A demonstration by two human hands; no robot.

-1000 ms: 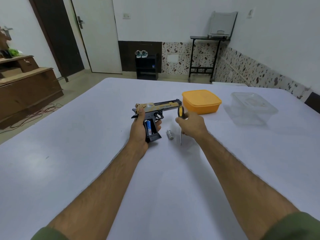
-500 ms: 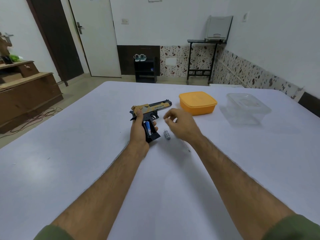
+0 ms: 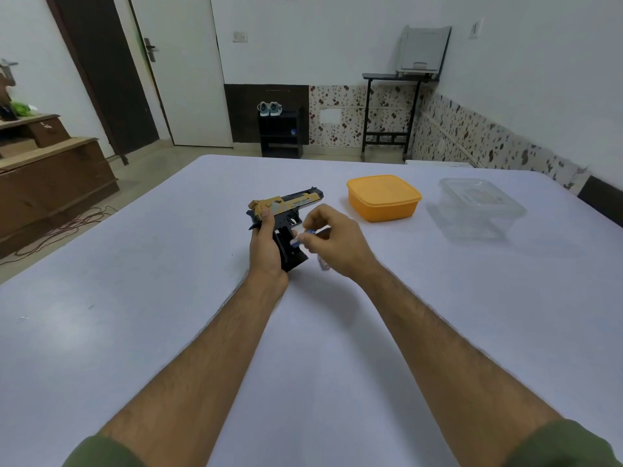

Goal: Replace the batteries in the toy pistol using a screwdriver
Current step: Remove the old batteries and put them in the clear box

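A black and gold toy pistol (image 3: 289, 210) lies on its side at the middle of the white table (image 3: 168, 298). My left hand (image 3: 266, 246) grips its black handle, whose battery compartment is uncovered. My right hand (image 3: 332, 241) pinches a blue battery (image 3: 301, 238) at the compartment's edge. A second, pale battery (image 3: 324, 263) lies on the table, mostly hidden under my right wrist. The screwdriver is hidden from view.
An orange lidded box (image 3: 383, 197) stands just right of the pistol's muzzle. A clear plastic container (image 3: 477, 207) sits further right. A wooden cabinet (image 3: 50, 170) and dark stands line the room beyond the table.
My right hand put the screwdriver down on the table, then moved left to the pistol grip and took hold of the blue battery. My left hand kept its grip on the pistol.
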